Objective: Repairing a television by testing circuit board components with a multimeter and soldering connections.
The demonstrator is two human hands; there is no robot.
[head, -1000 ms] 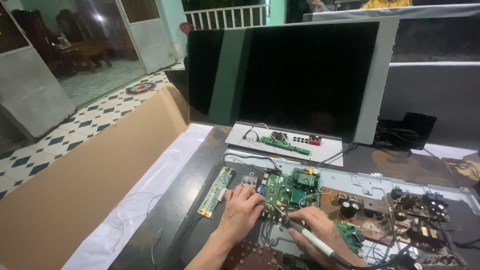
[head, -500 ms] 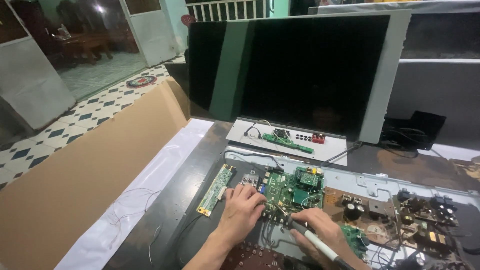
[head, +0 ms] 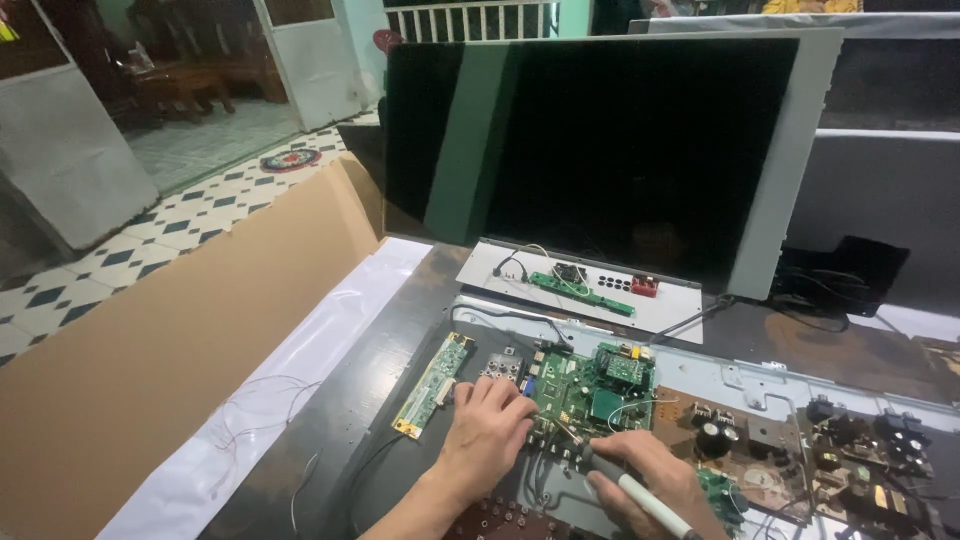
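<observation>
Under right hand [head: 648,478], soldering iron [head: 640,495] cut off

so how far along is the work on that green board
Done: the flat screen's back lies open, its boards bare. In hand: the right hand holds a soldering iron, tip at the lower edge of the green main board, while the left hand rests on the board's left edge. Left: the boards are uncovered, and no back cover is in view. Which joints are finished is too small to tell.
</observation>
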